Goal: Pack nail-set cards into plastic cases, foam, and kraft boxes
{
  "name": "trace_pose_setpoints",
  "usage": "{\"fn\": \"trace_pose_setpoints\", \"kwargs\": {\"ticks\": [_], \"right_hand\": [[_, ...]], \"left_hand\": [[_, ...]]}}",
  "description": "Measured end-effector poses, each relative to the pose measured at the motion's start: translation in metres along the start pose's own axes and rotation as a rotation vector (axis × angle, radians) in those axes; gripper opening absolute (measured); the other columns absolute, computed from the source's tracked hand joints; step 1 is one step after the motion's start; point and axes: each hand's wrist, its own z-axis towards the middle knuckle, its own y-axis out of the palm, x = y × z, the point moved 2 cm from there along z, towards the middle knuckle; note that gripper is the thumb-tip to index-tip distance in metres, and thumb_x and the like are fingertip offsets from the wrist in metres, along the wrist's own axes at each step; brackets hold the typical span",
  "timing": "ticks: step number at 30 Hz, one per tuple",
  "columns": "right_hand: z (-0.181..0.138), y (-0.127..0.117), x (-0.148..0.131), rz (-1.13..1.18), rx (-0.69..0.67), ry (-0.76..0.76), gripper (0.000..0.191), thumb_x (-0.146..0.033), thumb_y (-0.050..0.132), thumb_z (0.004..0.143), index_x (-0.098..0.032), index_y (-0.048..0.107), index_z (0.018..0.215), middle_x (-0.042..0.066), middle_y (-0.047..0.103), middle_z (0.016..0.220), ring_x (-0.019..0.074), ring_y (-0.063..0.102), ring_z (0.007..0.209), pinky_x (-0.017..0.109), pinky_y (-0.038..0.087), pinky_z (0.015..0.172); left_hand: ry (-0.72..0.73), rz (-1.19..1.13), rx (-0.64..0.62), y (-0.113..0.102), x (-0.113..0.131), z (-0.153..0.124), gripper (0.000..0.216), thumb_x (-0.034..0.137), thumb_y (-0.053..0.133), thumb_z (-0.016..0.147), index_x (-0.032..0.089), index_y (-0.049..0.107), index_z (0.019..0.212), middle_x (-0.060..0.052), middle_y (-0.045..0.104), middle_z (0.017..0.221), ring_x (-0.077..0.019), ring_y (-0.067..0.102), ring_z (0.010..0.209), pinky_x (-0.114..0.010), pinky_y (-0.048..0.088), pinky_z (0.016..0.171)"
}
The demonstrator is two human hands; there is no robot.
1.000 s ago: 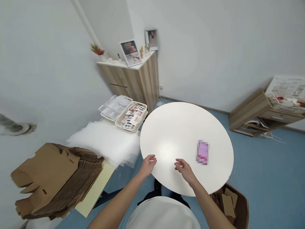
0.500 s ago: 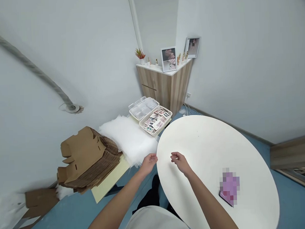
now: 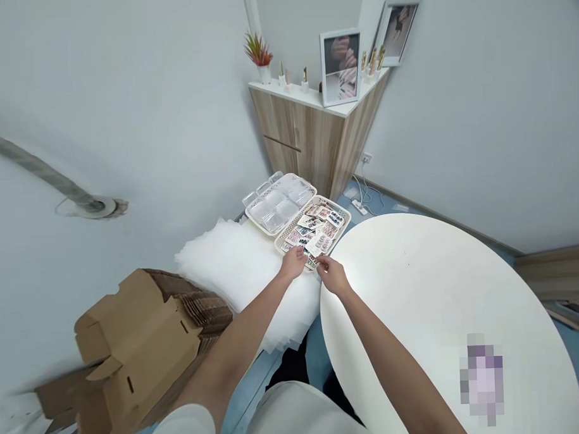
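Observation:
My left hand [image 3: 293, 263] reaches over the near left edge of a white plastic basket [image 3: 347, 217], fingers loosely bent and apart. Beside the near right corner of that basket is my right hand [image 3: 334, 276], its fingers curled but not visibly gripping anything. Whether the fingertips touch the rim or the contents I cannot tell. Inside lie many small cards of press-on nails [image 3: 320, 242], overlapping in a loose heap. Behind it to the left, a second white basket [image 3: 252, 223] holds clear plastic boxes [image 3: 272, 205].
White foam sheets [image 3: 229, 257] are stacked left of the baskets, with flattened cardboard boxes [image 3: 146, 342] nearer me. A round white table [image 3: 439, 288] stands at right, bearing a blurred purple item [image 3: 482, 381]. A wooden corner cabinet [image 3: 310, 134] holds picture frames [image 3: 340, 66] and a potted plant [image 3: 260, 56].
Both my hands have moved forward from the table's near left edge to the basket of nail cards. The view has come closer to the baskets and cabinet.

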Motion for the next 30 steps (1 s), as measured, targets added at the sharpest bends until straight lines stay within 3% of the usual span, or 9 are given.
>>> {"fn": "trace_pose_setpoints", "kwargs": {"ticks": [6,11,16,19,22,26,30], "right_hand": [[0.025,0.017,0.004,-0.04,0.041,0.087,0.028,-0.016,0.051,0.069,-0.022,0.062,0.094,0.001,0.064,0.084,0.0162,0.058,0.082,0.03,0.043,0.08],[0.035,0.023,0.009,-0.047,0.049,0.143,0.027,-0.02,0.051,0.071,-0.02,0.061,0.096,0.002,0.064,0.082,0.0157,0.058,0.08,0.029,0.044,0.079],[0.044,0.019,0.013,-0.021,0.067,0.174,0.03,-0.02,0.053,0.069,-0.018,0.06,0.099,0.003,0.063,0.085,0.0153,0.059,0.082,0.03,0.044,0.08],[0.048,0.016,0.014,0.07,0.078,0.244,0.029,-0.023,0.056,0.069,-0.018,0.059,0.098,0.003,0.063,0.085,0.0147,0.06,0.072,0.031,0.047,0.075],[0.049,0.014,0.013,0.288,0.057,0.391,0.025,-0.034,0.055,0.073,-0.018,0.058,0.092,0.003,0.063,0.079,0.0136,0.059,0.058,0.032,0.051,0.062],[0.045,0.008,0.004,0.593,0.023,0.527,0.03,-0.046,0.052,0.076,-0.016,0.057,0.081,0.005,0.063,0.074,0.012,0.057,0.051,0.031,0.053,0.055],[0.034,-0.006,-0.002,0.778,-0.03,0.585,0.028,-0.041,0.057,0.075,-0.014,0.059,0.082,0.007,0.064,0.072,0.011,0.057,0.05,0.027,0.053,0.052]], "left_hand": [[-0.003,0.228,-0.02,0.008,-0.008,0.048,0.034,0.012,0.062,0.067,0.014,0.055,0.1,-0.009,0.064,0.096,-0.0153,0.061,0.082,-0.028,0.045,0.077],[0.035,0.42,0.029,0.011,-0.008,0.057,0.029,0.012,0.06,0.067,0.014,0.056,0.096,-0.006,0.067,0.079,-0.0181,0.061,0.082,-0.029,0.042,0.078],[-0.009,0.43,0.042,0.007,-0.005,0.062,0.024,0.014,0.061,0.064,0.014,0.057,0.088,-0.006,0.066,0.075,-0.019,0.061,0.08,-0.029,0.042,0.075],[0.021,0.388,0.016,-0.005,-0.002,0.057,0.02,0.013,0.06,0.064,0.015,0.058,0.084,-0.004,0.065,0.072,-0.0165,0.061,0.071,-0.027,0.044,0.07],[0.163,0.338,-0.03,-0.022,0.004,0.043,0.016,0.015,0.057,0.068,0.016,0.058,0.084,-0.002,0.064,0.074,-0.0131,0.06,0.067,-0.025,0.046,0.069],[0.37,0.261,-0.088,-0.041,0.011,0.018,0.013,0.025,0.052,0.076,0.019,0.058,0.086,-0.002,0.063,0.08,-0.013,0.06,0.074,-0.024,0.047,0.073],[0.435,0.231,-0.184,-0.043,0.015,-0.002,0.015,0.031,0.051,0.078,0.021,0.061,0.083,-0.004,0.063,0.084,-0.0163,0.058,0.083,-0.028,0.045,0.083]]}}
